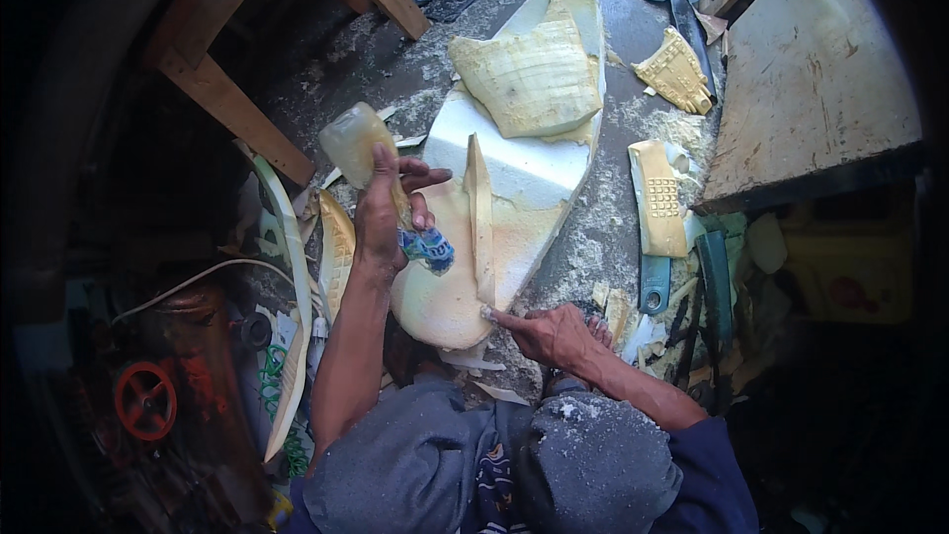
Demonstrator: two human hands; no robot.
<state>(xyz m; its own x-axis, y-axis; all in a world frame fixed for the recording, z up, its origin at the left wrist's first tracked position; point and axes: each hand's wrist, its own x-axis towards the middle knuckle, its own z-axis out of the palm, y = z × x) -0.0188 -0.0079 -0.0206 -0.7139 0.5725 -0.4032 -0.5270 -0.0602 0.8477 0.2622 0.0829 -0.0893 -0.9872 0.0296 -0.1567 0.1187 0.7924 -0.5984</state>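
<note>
A translucent squeeze bottle (354, 143) with yellowish contents is in my left hand (381, 213), thumb along its side. Blue printed plastic (427, 249) wraps its lower end, which points down over a large, pale, seat-shaped foam pad (524, 222). A narrow foam strip (479, 222) lies lengthwise on the pad. With index finger stretched out, my right hand (559, 336) touches the pad beside the strip's near end; its other fingers are curled and partly hidden, with nothing visible in them. On the pad's far part rests a ragged, yellowed foam sheet (534, 79).
Foam crumbs cover the dark floor. Textured yellow foam pieces (657, 198) and a teal strap-like piece (654, 282) lie to the right, beside a worn board (816, 79). A wooden stool frame (237, 119) and a rusty machine with a red handwheel (145, 400) stand left.
</note>
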